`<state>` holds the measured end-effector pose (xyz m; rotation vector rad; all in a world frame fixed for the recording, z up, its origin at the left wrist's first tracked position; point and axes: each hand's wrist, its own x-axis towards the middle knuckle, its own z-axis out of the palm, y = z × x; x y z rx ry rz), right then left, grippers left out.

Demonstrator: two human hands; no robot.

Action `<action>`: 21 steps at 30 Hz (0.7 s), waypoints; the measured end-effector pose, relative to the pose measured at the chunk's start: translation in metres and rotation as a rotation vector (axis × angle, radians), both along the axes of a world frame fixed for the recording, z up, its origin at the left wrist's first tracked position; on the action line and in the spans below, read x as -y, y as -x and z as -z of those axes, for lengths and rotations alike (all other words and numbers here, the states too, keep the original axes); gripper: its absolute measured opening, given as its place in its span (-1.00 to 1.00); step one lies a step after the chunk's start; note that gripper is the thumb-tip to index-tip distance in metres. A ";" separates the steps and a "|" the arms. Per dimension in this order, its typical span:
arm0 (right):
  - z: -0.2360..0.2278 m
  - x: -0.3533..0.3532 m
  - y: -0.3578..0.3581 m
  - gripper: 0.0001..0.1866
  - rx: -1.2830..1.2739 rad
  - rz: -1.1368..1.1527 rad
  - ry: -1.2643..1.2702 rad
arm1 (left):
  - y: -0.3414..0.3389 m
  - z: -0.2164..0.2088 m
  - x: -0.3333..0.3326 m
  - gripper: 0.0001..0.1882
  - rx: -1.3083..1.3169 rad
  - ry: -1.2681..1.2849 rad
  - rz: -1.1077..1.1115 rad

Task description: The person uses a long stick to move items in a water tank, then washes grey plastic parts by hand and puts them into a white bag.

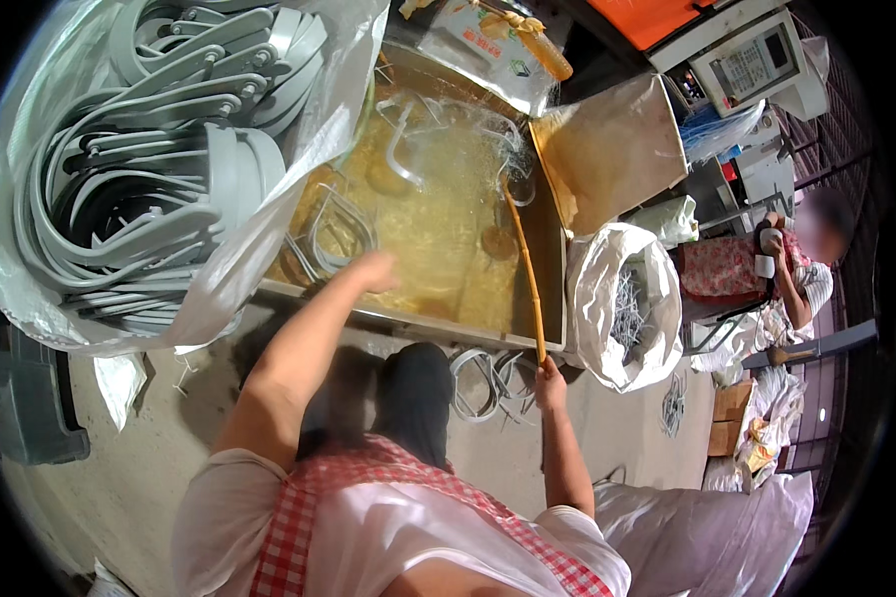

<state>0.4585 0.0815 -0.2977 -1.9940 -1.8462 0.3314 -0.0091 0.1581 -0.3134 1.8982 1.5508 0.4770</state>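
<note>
A long yellow-brown bamboo stick point(528, 264) is gripped near its lower end by my right hand point(550, 386), fingers wrapped round it. Its far tip reaches into a metal tank point(408, 323) of yellowish liquid, beside a clear or pale curved piece point(518, 169). Over the tank's near left part hovers my left hand point(376, 271), its fingers blurred by motion. Closest to it are curved grey plastic strips point(334, 234) at the tank's left side. Farther back, a pale bent piece point(400, 149) lies in the liquid.
At the left, a big white bag point(259, 239) holds many curved grey plastic bands point(70, 199). Right of the tank stands a white sack point(582, 298) with thin grey scraps. Loose grey strips point(478, 383) lie on the floor. Another person point(757, 264) sits farther right.
</note>
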 end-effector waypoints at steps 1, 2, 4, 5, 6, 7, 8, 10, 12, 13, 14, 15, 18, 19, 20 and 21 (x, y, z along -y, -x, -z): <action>-0.011 -0.003 0.002 -0.59 -0.005 0.064 0.165 | 0.004 0.003 0.000 -0.59 -0.001 0.029 -0.010; -0.020 0.000 -0.005 -0.59 -0.023 0.041 0.170 | 0.003 0.004 0.000 -0.60 0.007 0.052 -0.010; -0.046 0.013 0.004 -0.58 -0.122 0.072 0.234 | 0.005 0.006 0.002 -0.60 0.017 0.049 -0.022; -0.070 0.023 0.019 -0.58 -0.196 0.137 0.286 | 0.006 0.006 0.004 -0.61 0.023 0.019 -0.030; -0.087 0.038 0.028 -0.58 -0.156 0.148 0.260 | 0.006 0.004 0.005 -0.61 0.031 -0.014 -0.035; -0.097 0.056 0.031 -0.58 -0.118 0.160 0.236 | 0.006 -0.001 0.004 -0.56 -0.005 0.069 -0.002; -0.099 0.071 0.031 -0.59 -0.083 0.175 0.215 | 0.006 -0.006 0.001 -0.49 -0.044 0.156 0.034; -0.095 0.095 0.032 -0.59 -0.128 0.213 0.186 | 0.006 -0.014 0.000 -0.42 -0.074 0.244 0.068; -0.093 0.104 0.031 -0.60 -0.161 0.237 0.167 | 0.006 -0.020 0.003 -0.42 -0.056 0.248 0.064; -0.092 0.103 0.032 -0.61 -0.172 0.243 0.157 | 0.006 -0.026 0.005 -0.42 -0.054 0.249 0.057; -0.091 0.101 0.033 -0.61 -0.184 0.249 0.148 | 0.007 -0.033 0.008 -0.43 -0.053 0.252 0.049; -0.089 0.092 0.035 -0.62 -0.188 0.263 0.154 | 0.006 -0.036 0.010 -0.43 -0.053 0.256 0.040; -0.061 0.049 0.018 -0.63 -0.142 0.201 0.058 | 0.006 -0.034 0.011 -0.43 -0.063 0.238 0.047; -0.038 0.034 -0.009 -0.64 -0.084 0.137 -0.042 | 0.002 -0.036 0.010 -0.42 -0.039 0.212 0.055; -0.036 0.018 -0.003 -0.64 0.016 0.101 -0.075 | 0.006 -0.032 0.013 -0.41 -0.029 0.202 0.043; -0.041 -0.002 0.006 -0.64 0.120 0.077 -0.112 | 0.007 -0.031 0.014 -0.40 -0.015 0.188 0.042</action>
